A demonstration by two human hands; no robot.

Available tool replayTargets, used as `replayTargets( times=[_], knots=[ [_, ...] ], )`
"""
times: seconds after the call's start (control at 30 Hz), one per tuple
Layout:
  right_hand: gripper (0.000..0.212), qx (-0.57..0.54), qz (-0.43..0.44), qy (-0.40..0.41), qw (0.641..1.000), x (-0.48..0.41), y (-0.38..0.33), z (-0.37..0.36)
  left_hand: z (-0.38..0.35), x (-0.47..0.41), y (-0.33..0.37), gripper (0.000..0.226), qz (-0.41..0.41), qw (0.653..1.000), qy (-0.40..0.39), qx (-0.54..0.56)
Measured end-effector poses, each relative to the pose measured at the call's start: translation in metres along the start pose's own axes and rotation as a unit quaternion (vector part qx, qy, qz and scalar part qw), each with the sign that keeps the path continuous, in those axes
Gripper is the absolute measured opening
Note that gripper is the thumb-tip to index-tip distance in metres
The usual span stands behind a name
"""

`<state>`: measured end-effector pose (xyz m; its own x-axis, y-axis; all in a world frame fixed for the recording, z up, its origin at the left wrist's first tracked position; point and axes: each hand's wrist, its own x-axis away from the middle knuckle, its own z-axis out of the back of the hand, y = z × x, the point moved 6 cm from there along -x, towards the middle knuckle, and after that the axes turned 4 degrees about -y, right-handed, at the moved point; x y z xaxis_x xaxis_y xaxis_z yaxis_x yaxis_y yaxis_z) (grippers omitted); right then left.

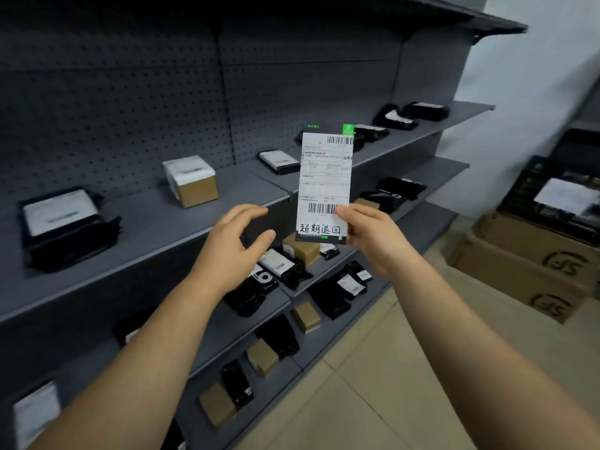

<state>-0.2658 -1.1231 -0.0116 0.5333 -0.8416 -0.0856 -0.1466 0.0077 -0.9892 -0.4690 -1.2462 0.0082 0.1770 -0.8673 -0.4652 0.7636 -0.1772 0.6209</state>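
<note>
A person's right hand pinches the lower right edge of a flat black parcel, thumb on its white shipping label beside a barcode, holding it upright in the air in front of the shelving. Black handwritten characters run along the label's bottom edge. The left hand hovers just beside the parcel's lower left corner, fingers loosely curved and gripping nothing; whether it touches the packet cannot be told.

Behind the hands, dark grey metal shelves backed by perforated pegboard run in tiers from the left edge of the view toward a pale wall. On the shelf behind the hands, a taped cardboard box sits near the back edge, and a black labelled mailer bag lies toward the left end. More black bags and small brown boxes are spread along the lower shelves, several close to the front edges. At the right, brown printed cartons stand stacked on a beige tiled floor, with dark packages on top of them.
</note>
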Motion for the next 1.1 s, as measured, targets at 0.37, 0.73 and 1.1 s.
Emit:
replayTargets(
  times=[0.37, 0.73, 1.1],
  knots=[
    [0.014, 0.022, 0.021, 0.285, 0.958, 0.055, -0.024, 0.180, -0.174, -0.129, 0.086, 0.033, -0.183, 0.960, -0.173, 0.123],
    [0.022, 0.026, 0.029, 0.440, 0.897, 0.152, -0.034, 0.406, -0.400, -0.183, 0.251, 0.044, -0.305, 0.894, -0.283, 0.167],
    [0.018, 0.018, 0.010, 0.431, 0.902, 0.060, -0.036, 0.601, -0.569, -0.310, 0.295, 0.035, -0.270, 0.900, -0.295, 0.175]
  ],
)
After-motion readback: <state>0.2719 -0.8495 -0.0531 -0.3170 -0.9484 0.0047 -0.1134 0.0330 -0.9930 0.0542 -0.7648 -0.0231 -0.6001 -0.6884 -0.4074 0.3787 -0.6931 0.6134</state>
